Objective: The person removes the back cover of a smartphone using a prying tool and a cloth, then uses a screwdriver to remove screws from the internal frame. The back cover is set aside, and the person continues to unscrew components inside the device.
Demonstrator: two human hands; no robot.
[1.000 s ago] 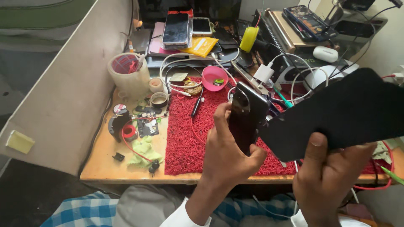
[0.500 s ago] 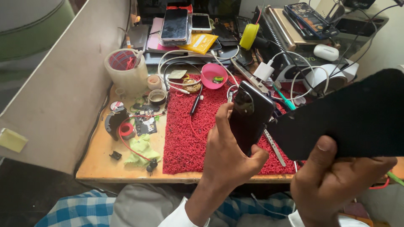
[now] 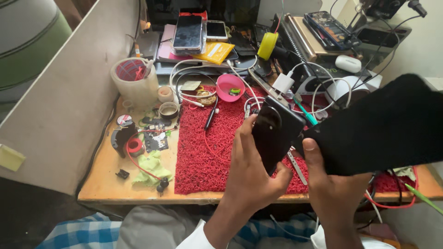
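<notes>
My left hand [image 3: 251, 175] grips a black smartphone [image 3: 274, 131] held upright and tilted, its back with the camera ring facing me, above the red mat [image 3: 203, 152]. My right hand [image 3: 334, 189] holds a large black cloth [image 3: 383, 127] by its lower left edge, thumb on top. The cloth's corner touches the phone's right side. Both are raised over the front of the wooden desk [image 3: 104, 177].
A pink bowl [image 3: 230, 86], white cables [image 3: 194, 74], a plastic cup [image 3: 134, 78], tape rolls [image 3: 168, 109], a green rag [image 3: 152, 166], stacked phones [image 3: 189, 34], a yellow roll [image 3: 267, 45], a white charger [image 3: 283, 83] and tweezers [image 3: 295, 166] crowd the desk. A beige partition [image 3: 60, 92] stands left.
The view has shifted slightly. The black cloth has moved in closer to the phone. My left hand keeps holding the phone in nearly the same place.
</notes>
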